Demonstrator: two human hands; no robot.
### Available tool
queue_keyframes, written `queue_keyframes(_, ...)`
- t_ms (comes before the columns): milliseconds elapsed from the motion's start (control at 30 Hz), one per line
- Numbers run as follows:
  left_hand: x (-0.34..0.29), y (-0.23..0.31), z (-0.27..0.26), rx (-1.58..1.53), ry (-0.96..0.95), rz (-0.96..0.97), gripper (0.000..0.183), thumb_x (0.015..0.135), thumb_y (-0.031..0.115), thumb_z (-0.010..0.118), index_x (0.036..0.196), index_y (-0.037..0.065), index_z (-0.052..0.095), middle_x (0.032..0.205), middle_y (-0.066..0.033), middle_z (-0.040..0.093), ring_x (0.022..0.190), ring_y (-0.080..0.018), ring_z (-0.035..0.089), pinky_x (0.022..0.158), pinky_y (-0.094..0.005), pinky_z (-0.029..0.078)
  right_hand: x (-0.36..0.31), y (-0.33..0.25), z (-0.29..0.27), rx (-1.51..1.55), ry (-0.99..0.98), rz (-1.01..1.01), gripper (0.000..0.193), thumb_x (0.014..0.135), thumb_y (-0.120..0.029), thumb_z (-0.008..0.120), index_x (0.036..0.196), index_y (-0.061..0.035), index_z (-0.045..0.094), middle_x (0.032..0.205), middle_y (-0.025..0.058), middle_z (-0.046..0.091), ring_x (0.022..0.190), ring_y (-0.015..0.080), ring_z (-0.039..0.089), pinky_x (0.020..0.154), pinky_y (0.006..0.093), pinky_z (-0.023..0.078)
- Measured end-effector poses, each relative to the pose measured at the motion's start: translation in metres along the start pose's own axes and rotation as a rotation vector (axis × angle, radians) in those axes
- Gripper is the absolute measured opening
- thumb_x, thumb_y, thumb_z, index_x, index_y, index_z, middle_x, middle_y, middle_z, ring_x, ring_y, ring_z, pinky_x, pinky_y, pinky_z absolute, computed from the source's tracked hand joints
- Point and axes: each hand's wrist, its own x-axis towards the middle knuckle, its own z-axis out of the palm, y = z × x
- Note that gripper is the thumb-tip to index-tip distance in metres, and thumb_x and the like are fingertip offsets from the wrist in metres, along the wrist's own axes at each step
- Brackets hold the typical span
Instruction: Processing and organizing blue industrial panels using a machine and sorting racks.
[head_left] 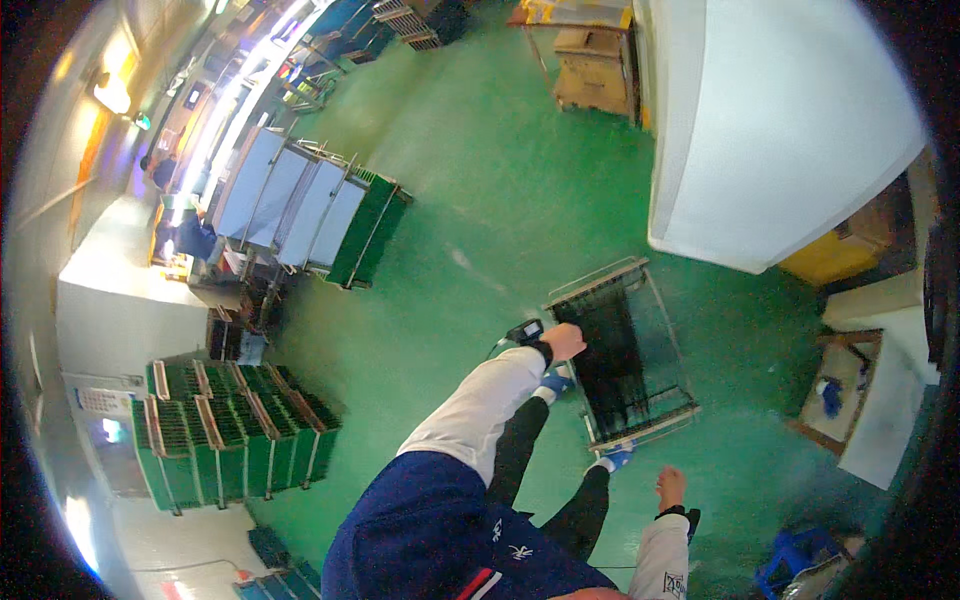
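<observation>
My left hand (566, 342) is closed at the left side of a wire-frame rack (668, 325), apparently gripping its edge; the fingertips are hidden. The rack has pale metal rails and holds dark, thin panels (612, 365) packed along its left part. It stands tilted to my view on the floor, just ahead of my feet. My right hand (671, 487) hangs to the right of my body, apart from the rack. Its fingers are curled in, and nothing shows in them. Both wrists wear dark bands, and a small black device sits at the left one.
Several green racks (230, 435) stand at the left. Farther off is a cart (300, 200) with pale panels. A large white cabinet (780, 130) fills the upper right, beside a table with a cardboard box (592, 75). At the lower right lies a blue stool-like object (795, 560).
</observation>
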Motion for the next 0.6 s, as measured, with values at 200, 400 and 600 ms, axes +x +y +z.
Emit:
queue_keyframes(200, 0.102, -0.037, 0.008, 0.013, -0.065, -0.004, 0.042, 0.08, 0.038, 0.062, 0.08, -0.004, 0.067, 0.081, -0.0244, 0.064, 0.084, -0.0421, 0.062, 0.075, -0.051, 0.049, 0.072, 0.083, 0.057, -0.137, 0.048, -0.015, 0.049, 0.087, -0.046, 0.058, 0.114, -0.0046, 0.05, 0.103, 0.01, 0.051, 0.094, 0.0235, 0.049, 0.076, 0.044, 0.04)
queue_keyframes(400, 0.156, -0.122, 0.032, 0.052, -0.021, -0.088, 0.059, 0.073, 0.049, 0.07, 0.107, 0.001, 0.065, 0.101, -0.0217, 0.065, 0.097, -0.04, 0.06, 0.085, -0.0463, 0.049, 0.097, 0.047, 0.139, 0.122, 0.061, 0.185, 0.068, 0.086, -0.058, 0.057, 0.126, -0.004, 0.045, 0.118, 0.0123, 0.048, 0.109, 0.0284, 0.045, 0.088, 0.054, 0.036)
queue_keyframes(600, 0.205, -0.135, 0.066, 0.086, -0.036, -0.151, 0.088, 0.069, 0.057, 0.072, 0.133, 0.003, 0.047, 0.136, -0.0227, 0.045, 0.125, -0.042, 0.042, 0.104, -0.0473, 0.037, 0.11, 0.01, 0.169, 0.405, 0.192, 0.377, 0.1, 0.075, -0.07, 0.063, 0.143, -0.0029, 0.032, 0.145, 0.0159, 0.035, 0.133, 0.0322, 0.032, 0.106, 0.053, 0.025)
